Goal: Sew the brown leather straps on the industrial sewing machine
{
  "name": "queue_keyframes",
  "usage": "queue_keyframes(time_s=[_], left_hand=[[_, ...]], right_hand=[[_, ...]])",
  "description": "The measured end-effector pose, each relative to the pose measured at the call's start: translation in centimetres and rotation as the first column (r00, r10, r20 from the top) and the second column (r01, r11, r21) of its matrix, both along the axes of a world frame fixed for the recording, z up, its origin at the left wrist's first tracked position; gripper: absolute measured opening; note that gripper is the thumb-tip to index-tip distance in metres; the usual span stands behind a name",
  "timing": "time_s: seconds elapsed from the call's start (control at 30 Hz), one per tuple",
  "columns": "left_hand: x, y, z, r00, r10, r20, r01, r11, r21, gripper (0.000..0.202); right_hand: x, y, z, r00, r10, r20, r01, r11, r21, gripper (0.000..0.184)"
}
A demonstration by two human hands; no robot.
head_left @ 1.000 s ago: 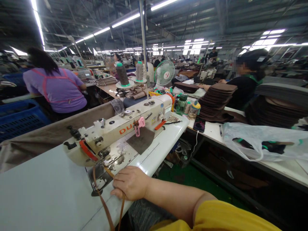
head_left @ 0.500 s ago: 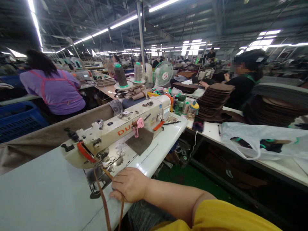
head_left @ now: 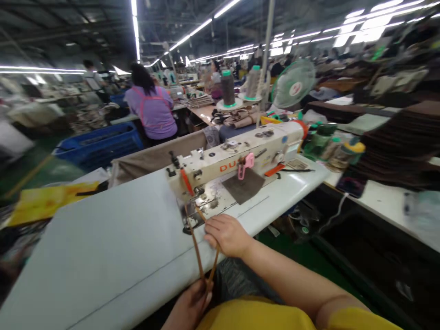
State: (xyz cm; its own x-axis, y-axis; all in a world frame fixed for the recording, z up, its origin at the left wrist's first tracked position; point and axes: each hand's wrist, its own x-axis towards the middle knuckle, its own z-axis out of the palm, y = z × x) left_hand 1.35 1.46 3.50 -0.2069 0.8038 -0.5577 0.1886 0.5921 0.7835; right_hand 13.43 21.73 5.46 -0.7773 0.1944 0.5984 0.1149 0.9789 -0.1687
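Note:
A narrow brown leather-like strap (head_left: pixel 197 250) runs in a loop from the needle area of the white sewing machine (head_left: pixel 209 168) down past the table's front edge. Close to the needle plate, my right hand (head_left: pixel 228 234) is closed over one length of it, resting at the table edge. Below that edge, my left hand (head_left: pixel 190 302) grips the strap low down, where both lengths come together near my lap. The needle and presser foot are too small to make out clearly. A dark grey patch (head_left: pixel 243 185) lies on the machine bed under the arm.
A pink-handled tool (head_left: pixel 245 166) hangs on the machine arm. Thread cones (head_left: pixel 228 89), a fan (head_left: pixel 294 85), bottles (head_left: pixel 323 140) and stacked brown pieces (head_left: pixel 402 137) stand behind and right. A phone (head_left: pixel 351 182) lies on the side table. A co-worker (head_left: pixel 151 107) sits beyond a blue crate (head_left: pixel 99 145).
My view has swung left, so the machine sits farther right. My left hand has come into view, holding the strap low down. My right hand still holds the strap beside the needle area.

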Motion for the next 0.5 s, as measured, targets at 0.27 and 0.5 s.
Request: queue_keyframes(time_s=[0.27,0.5], left_hand=[[-0.9,-2.0,-2.5,0.995,-0.095,0.012,0.095,0.994,-0.052,0.033],[-0.6,-1.1,-0.3,0.99,-0.089,0.108,0.079,0.992,0.094,0.034]], right_hand=[[-0.2,0.0,0.1,1.0,0.012,-0.026,-0.013,0.999,-0.033,0.029],[-0.2,0.0,0.3,0.999,0.006,-0.034,-0.007,1.0,-0.02,0.029]])
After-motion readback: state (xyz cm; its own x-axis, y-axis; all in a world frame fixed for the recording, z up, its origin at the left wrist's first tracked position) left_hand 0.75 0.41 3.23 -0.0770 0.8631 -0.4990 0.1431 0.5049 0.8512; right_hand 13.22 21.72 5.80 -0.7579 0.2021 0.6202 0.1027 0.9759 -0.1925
